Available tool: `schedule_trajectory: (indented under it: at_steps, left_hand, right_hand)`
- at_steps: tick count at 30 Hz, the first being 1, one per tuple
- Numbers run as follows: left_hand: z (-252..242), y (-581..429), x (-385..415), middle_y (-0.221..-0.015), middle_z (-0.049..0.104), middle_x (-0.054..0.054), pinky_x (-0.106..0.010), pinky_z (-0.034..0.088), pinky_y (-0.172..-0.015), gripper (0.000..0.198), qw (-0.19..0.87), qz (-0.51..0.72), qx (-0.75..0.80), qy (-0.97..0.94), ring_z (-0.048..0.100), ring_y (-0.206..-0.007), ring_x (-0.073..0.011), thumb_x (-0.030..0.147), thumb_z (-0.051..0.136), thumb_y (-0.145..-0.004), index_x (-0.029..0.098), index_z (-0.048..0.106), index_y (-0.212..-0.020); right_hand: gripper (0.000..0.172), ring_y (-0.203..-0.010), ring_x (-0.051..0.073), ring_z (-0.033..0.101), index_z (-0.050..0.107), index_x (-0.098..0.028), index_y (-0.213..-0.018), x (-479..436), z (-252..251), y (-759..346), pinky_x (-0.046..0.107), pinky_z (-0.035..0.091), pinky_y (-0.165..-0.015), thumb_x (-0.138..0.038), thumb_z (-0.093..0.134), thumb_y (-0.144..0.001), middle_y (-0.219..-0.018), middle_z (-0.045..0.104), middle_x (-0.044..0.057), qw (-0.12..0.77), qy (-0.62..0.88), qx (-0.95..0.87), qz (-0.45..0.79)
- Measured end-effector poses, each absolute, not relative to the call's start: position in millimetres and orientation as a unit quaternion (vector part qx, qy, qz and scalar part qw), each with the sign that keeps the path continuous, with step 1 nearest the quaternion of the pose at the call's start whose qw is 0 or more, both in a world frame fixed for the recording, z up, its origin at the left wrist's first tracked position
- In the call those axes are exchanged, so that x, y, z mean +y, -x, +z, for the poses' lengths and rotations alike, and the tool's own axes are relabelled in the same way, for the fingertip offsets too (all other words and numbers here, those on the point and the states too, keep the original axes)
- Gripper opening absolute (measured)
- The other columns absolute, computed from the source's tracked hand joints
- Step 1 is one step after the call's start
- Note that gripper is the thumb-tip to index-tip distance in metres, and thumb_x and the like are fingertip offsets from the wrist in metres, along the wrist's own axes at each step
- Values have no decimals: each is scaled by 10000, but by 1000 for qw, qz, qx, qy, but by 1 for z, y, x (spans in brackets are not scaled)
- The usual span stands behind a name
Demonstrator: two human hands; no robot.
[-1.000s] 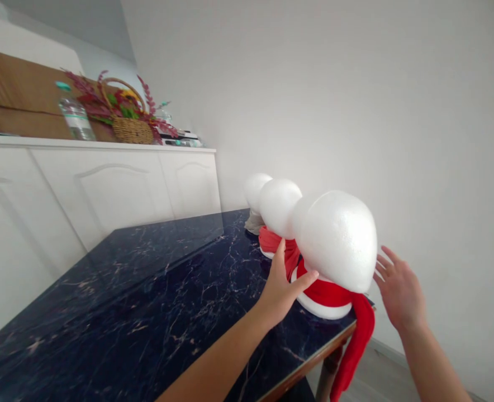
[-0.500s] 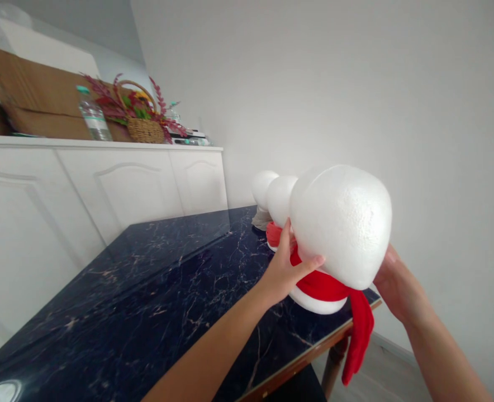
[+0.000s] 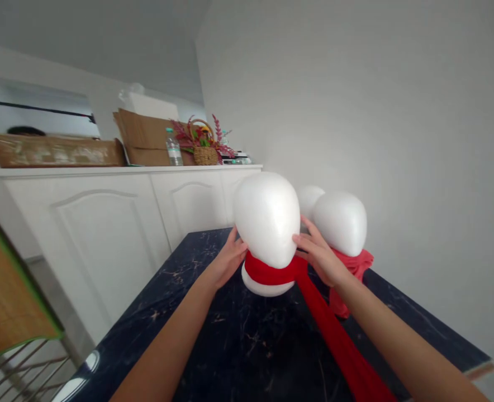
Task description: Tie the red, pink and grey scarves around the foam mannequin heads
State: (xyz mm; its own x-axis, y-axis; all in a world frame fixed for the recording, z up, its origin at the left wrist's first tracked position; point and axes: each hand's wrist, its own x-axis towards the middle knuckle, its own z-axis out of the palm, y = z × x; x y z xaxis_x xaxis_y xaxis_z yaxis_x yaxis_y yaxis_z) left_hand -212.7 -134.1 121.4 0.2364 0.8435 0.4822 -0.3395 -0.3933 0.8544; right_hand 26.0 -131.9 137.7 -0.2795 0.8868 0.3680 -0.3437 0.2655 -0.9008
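Observation:
A white foam mannequin head (image 3: pixel 267 215) stands upright on the dark marbled table, smooth side towards me. Around its neck is wrapped a red scarf (image 3: pixel 272 272), one long end trailing down to the right towards me. My left hand (image 3: pixel 227 261) grips the left side of the head low down, fingers partly hidden behind it. Against the right side presses my right hand (image 3: pixel 317 254), thumb and fingers closed on the foam. To the right stands a second foam head (image 3: pixel 341 222) with a coral-pink scarf (image 3: pixel 358 263). A third head (image 3: pixel 309 200) shows partly behind.
The table (image 3: pixel 167 312) has a right edge near the wall. White cabinets (image 3: pixel 100 223) run behind it, carrying a flower basket (image 3: pixel 205 156), a water bottle (image 3: pixel 174 148) and cardboard boxes (image 3: pixel 54 151). A wooden-coloured panel (image 3: pixel 8 290) over a metal rack is at left.
The head with the red scarf has moved left, away from the table's right edge and the other heads. Both hands have stayed on it. My view has turned.

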Motion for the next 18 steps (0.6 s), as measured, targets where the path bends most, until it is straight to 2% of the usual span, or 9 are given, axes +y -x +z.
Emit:
schedule_trajectory:
  at_steps: [4, 8, 11, 15, 18]
  left_hand:
    - [93, 246, -128, -1366, 591, -55, -464, 345, -1143, 791, 513, 591, 238, -575, 521, -1293, -250, 323, 658, -864, 317, 210, -1515]
    - [68, 265, -126, -1409, 556, -31, -455, 335, -1146, 817, 513, 606, 246, -556, 500, -1314, -252, 345, 671, -852, 367, 191, -1513]
    - [54, 271, -124, -1403, 562, -47, -458, 341, -1138, 859, 513, 618, 254, -539, 511, -1300, -268, 373, 697, -826, 347, 187, -1517]
    - [53, 276, -125, -1395, 563, -68, -460, 321, -1142, 818, 496, 609, 276, -555, 509, -1294, -268, 350, 675, -834, 297, 224, -1514]
    - [67, 293, -135, -1407, 546, -90, -469, 316, -1139, 815, 462, 577, 333, -585, 492, -1306, -279, 383, 695, -801, 266, 286, -1496]
  right_hand:
    - [712, -1178, 237, 584, 434, -337, -1382, -110, 110, 12, 410, 450, -1004, -388, 759, -751, -1152, 677, 28, 522, 219, -535, 627]
    - [707, -1136, 226, 601, 451, -368, -1341, -102, 82, 31, 393, 451, -971, -381, 787, -719, -1145, 680, 13, 507, 228, -520, 648]
    - [698, -1116, 222, 605, 450, -360, -1322, -102, 72, 38, 400, 441, -977, -369, 792, -714, -1147, 666, 18, 500, 238, -516, 653]
    - [671, -1117, 216, 593, 454, -324, -1304, -99, 76, 34, 405, 400, -1009, -353, 773, -714, -1149, 652, 25, 475, 252, -534, 652]
    - [546, -1168, 208, 564, 502, -309, -1263, -88, 85, 19, 398, 361, -1038, -363, 697, -757, -1187, 640, 19, 457, 283, -557, 633]
